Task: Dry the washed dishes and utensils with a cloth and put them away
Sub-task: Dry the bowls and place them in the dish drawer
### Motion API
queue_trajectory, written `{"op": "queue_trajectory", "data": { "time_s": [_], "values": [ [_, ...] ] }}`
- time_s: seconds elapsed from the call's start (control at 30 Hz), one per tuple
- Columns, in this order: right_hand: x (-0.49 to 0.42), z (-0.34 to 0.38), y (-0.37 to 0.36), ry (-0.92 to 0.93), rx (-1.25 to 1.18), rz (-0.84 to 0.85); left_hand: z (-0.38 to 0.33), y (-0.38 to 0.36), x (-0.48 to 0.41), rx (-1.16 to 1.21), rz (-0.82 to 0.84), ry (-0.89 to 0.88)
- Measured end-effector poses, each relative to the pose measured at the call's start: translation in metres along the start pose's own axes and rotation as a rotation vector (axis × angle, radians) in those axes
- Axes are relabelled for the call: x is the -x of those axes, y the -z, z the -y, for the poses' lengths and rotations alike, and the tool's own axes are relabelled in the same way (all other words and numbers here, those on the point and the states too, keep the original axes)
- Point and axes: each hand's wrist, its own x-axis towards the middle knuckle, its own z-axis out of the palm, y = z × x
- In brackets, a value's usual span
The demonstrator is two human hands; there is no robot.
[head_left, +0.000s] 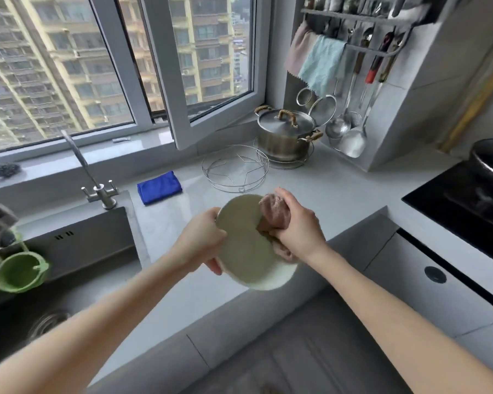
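Above the front edge of the pale grey stone countertop [339, 194], the left hand [202, 243] grips the left rim of a round pale green ceramic plate [245, 245] with a white outer edge, holding it tilted in the air. The right hand [296, 226] clutches a bunched brown-pink cloth [271, 213] and presses it against the plate's right side. Behind them lie a folded blue microfibre cloth [159, 186], a round wire steaming rack [235, 169] and a lidded stainless steel pot [286, 132], with the dark sink [69, 251] at left.

The grey counter [339, 194] bears a folded blue cloth [159, 187], a wire rack [241, 190] and a lidded pot [285, 135] on a wire stand [289, 165].
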Motion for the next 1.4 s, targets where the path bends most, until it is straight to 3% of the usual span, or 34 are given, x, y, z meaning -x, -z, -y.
{"op": "queue_trajectory", "data": {
  "time_s": [0.13, 0.2, 0.27, 0.4, 0.5, 0.63, 0.73, 0.8, 0.9, 1.0, 1.17, 1.3, 1.33, 1.4],
  "values": [
    [0.031, 0.014, 0.006, 0.085, 0.07, 0.177, -0.005, 0.01, 0.007, -0.395, 0.358, 0.078],
    [0.053, 0.013, 0.009, 0.023, 0.028, 0.137, -0.005, 0.008, 0.007, -0.443, 0.459, 0.05],
    [0.077, 0.005, 0.015, -0.059, 0.007, 0.005, -0.001, 0.0, 0.016, -0.331, 0.485, 0.002],
    [0.132, -0.021, 0.035, -0.341, -0.113, -0.244, 0.023, -0.055, 0.069, 0.331, 0.469, -0.001],
    [0.173, -0.041, 0.037, -0.602, -0.254, -0.453, 0.029, -0.118, 0.109, 0.787, 0.272, -0.059],
    [0.227, -0.063, 0.037, -0.841, -0.608, -0.694, 0.021, -0.188, 0.16, 0.732, 0.019, -0.218],
    [0.274, -0.074, 0.058, -0.909, -1.0, -0.741, 0.007, -0.226, 0.183, 0.616, 0.008, -0.312],
    [0.309, -0.088, 0.076, -0.901, -1.044, -0.745, -0.006, -0.251, 0.191, 0.551, 0.061, -0.373],
    [0.357, -0.122, 0.12, -0.831, -0.849, -0.835, -0.026, -0.294, 0.214, 0.53, 0.192, -0.513],
    [0.407, -0.161, 0.185, -0.708, -0.53, -0.774, -0.051, -0.347, 0.244, 0.608, 0.319, -0.498],
    [0.475, -0.219, 0.302, -0.495, 0.107, -0.584, -0.095, -0.431, 0.297, 0.558, 0.631, -0.23],
    [0.532, -0.235, 0.351, -0.273, 0.617, -0.49, -0.113, -0.491, 0.327, 0.547, 0.674, -0.037],
    [0.548, -0.238, 0.355, -0.179, 0.712, -0.437, -0.115, -0.503, 0.333, 0.543, 0.68, -0.019],
    [0.57, -0.252, 0.35, -0.13, 0.735, -0.15, -0.122, -0.528, 0.342, 0.534, 0.722, -0.009]
  ]
}}
